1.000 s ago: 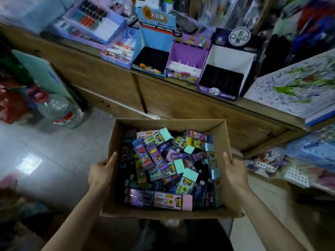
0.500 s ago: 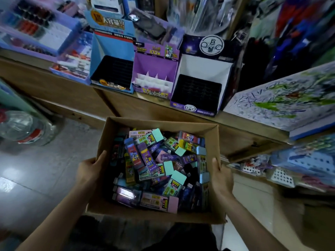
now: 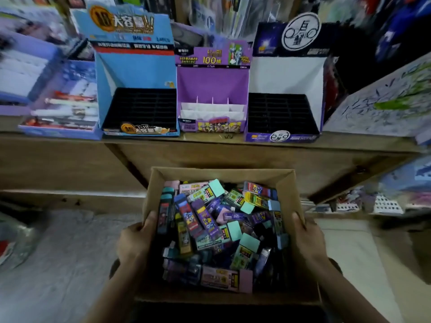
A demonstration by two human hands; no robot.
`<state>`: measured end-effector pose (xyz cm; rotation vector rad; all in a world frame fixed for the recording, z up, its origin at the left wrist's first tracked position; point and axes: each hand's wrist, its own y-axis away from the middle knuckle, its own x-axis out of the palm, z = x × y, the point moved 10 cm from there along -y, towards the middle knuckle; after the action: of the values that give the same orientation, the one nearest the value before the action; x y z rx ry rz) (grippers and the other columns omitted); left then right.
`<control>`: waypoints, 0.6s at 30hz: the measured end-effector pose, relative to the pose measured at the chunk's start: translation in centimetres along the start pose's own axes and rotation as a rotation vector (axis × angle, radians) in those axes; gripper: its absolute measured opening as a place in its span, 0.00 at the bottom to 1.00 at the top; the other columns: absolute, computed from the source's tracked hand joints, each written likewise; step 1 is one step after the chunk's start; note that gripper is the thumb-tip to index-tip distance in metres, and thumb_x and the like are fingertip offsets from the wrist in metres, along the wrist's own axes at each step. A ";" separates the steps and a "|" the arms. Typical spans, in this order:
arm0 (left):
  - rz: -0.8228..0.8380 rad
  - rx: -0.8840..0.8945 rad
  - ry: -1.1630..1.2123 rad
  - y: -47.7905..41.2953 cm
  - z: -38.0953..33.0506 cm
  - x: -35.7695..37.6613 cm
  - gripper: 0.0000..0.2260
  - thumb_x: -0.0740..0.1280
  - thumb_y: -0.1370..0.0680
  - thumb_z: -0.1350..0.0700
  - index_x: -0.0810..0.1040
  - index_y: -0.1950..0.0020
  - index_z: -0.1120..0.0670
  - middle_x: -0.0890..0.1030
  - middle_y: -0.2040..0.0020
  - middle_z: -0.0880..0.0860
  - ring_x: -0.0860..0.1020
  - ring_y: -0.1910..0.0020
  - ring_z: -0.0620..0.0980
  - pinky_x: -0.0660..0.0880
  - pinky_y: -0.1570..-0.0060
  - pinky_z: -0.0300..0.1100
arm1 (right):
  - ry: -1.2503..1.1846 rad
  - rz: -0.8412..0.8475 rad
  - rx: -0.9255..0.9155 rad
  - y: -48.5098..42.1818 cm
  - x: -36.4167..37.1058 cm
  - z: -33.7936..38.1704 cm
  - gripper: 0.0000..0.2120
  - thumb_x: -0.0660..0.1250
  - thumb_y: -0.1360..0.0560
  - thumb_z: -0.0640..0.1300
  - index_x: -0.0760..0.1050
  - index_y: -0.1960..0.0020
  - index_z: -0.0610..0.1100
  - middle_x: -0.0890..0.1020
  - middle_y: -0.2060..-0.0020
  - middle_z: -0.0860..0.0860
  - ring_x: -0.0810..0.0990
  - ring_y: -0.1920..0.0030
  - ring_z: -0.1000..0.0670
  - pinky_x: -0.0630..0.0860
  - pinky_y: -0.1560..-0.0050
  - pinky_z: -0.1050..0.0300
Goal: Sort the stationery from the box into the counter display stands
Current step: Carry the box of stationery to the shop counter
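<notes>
Stands (image 3: 136,73) nearer now; hands (image 3: 134,243) grip cardboard box (image 3: 221,174) (glossy packs (image 3: 205,217), seemingly erasers).

Two bare forearms, left hand (image 3: 134,243), right hand (image 3: 307,238), dark garment (image 3: 217,312) at lower edge

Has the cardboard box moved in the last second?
Yes, the cardboard box has come closer to the counter, now facing the purple display stand.
</notes>
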<state>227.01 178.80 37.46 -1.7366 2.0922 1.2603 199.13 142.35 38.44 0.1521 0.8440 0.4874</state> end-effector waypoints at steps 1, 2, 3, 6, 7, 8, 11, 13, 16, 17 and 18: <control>-0.007 0.016 0.014 -0.5 0.3 0.5 0.22 0.64 0.26 0.37 0.82 0.59 0.56 0.83 0.63 0.58 0.81 0.61 0.57 0.79 0.52 0.53 | -0.006 -0.004 0.001 -0.3 0.5 -0.4 0.20 0.56 0.20 0.53 0.73 0.63 0.41 0.77 0.70 0.45 0.77 0.68 0.45 0.75 0.64 0.50; -0.025 0.035 0.031 -0.8 0.4 0.9 0.21 0.64 0.26 0.37 0.81 0.60 0.56 0.82 0.64 0.57 0.81 0.62 0.56 0.79 0.53 0.52 | -0.006 -0.005 -0.003 -0.6 1.1 -0.8 0.21 0.57 0.20 0.53 0.74 0.64 0.39 0.77 0.70 0.44 0.77 0.68 0.44 0.75 0.64 0.50; -0.043 0.037 0.030 -1.0 0.9 1.3 0.21 0.64 0.26 0.38 0.80 0.61 0.56 0.81 0.66 0.55 0.79 0.63 0.55 0.78 0.54 0.49 | -0.003 -0.009 -0.008 -0.9 1.6 -1.6 0.23 0.57 0.20 0.52 0.74 0.66 0.37 0.77 0.71 0.44 0.76 0.69 0.44 0.73 0.66 0.52; -0.067 0.046 -0.032 -0.9 2.6 2.6 0.19 0.63 0.25 0.38 0.78 0.61 0.53 0.78 0.67 0.53 0.75 0.66 0.53 0.70 0.61 0.44 | 0.031 -0.021 -0.048 -2.1 2.5 -2.9 0.25 0.56 0.20 0.52 0.70 0.70 0.39 0.72 0.76 0.47 0.72 0.73 0.45 0.62 0.71 0.57; -0.069 0.059 -0.015 -1.1 3.1 3.0 0.19 0.63 0.25 0.38 0.78 0.60 0.53 0.78 0.66 0.54 0.75 0.66 0.54 0.70 0.62 0.44 | 0.052 -0.019 -0.075 -2.6 2.9 -2.8 0.25 0.56 0.20 0.52 0.70 0.70 0.39 0.71 0.77 0.48 0.70 0.73 0.46 0.60 0.72 0.58; -0.077 0.069 0.018 -1.3 3.6 3.3 0.19 0.63 0.25 0.39 0.79 0.60 0.55 0.79 0.65 0.55 0.76 0.64 0.55 0.70 0.62 0.44 | 0.068 -0.014 -0.096 -3.1 3.2 -2.6 0.24 0.56 0.20 0.53 0.69 0.69 0.40 0.70 0.76 0.49 0.70 0.73 0.46 0.59 0.72 0.58; -0.131 0.076 0.068 -1.7 4.7 3.4 0.22 0.65 0.25 0.41 0.81 0.58 0.61 0.80 0.62 0.59 0.79 0.59 0.59 0.70 0.58 0.45 | 0.055 0.018 -0.136 -4.0 3.9 -2.2 0.25 0.56 0.20 0.54 0.66 0.72 0.43 0.70 0.77 0.48 0.70 0.74 0.47 0.60 0.71 0.56; -0.163 0.076 0.059 -1.9 4.9 3.2 0.22 0.66 0.25 0.41 0.81 0.59 0.62 0.77 0.66 0.57 0.76 0.61 0.59 0.68 0.59 0.44 | 0.044 0.016 -0.142 -4.1 4.1 -2.4 0.25 0.55 0.20 0.55 0.66 0.71 0.42 0.70 0.75 0.48 0.70 0.72 0.47 0.61 0.70 0.55; -0.169 0.091 0.000 -2.4 4.4 3.4 0.23 0.65 0.25 0.39 0.79 0.66 0.59 0.79 0.64 0.60 0.77 0.63 0.58 0.68 0.62 0.44 | 0.023 0.025 -0.115 -4.0 4.6 -3.7 0.24 0.55 0.20 0.55 0.67 0.69 0.42 0.71 0.73 0.46 0.70 0.70 0.47 0.63 0.67 0.54; -0.166 0.102 -0.029 -2.5 4.2 3.6 0.24 0.65 0.25 0.38 0.80 0.63 0.60 0.80 0.61 0.61 0.77 0.62 0.59 0.68 0.62 0.44 | 0.027 0.036 -0.102 -4.1 4.8 -4.0 0.24 0.55 0.20 0.55 0.67 0.69 0.42 0.71 0.72 0.46 0.70 0.70 0.47 0.63 0.66 0.55; -0.166 0.114 -0.052 -2.7 3.9 3.7 0.25 0.64 0.26 0.38 0.81 0.60 0.61 0.81 0.59 0.63 0.78 0.60 0.60 0.68 0.61 0.44 | 0.030 0.045 -0.089 -4.2 4.9 -4.3 0.24 0.55 0.20 0.55 0.67 0.69 0.42 0.71 0.71 0.46 0.70 0.69 0.47 0.63 0.65 0.55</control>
<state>226.63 178.67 31.44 -1.7669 1.9076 1.1061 200.18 140.73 30.96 0.0825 0.8482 0.5694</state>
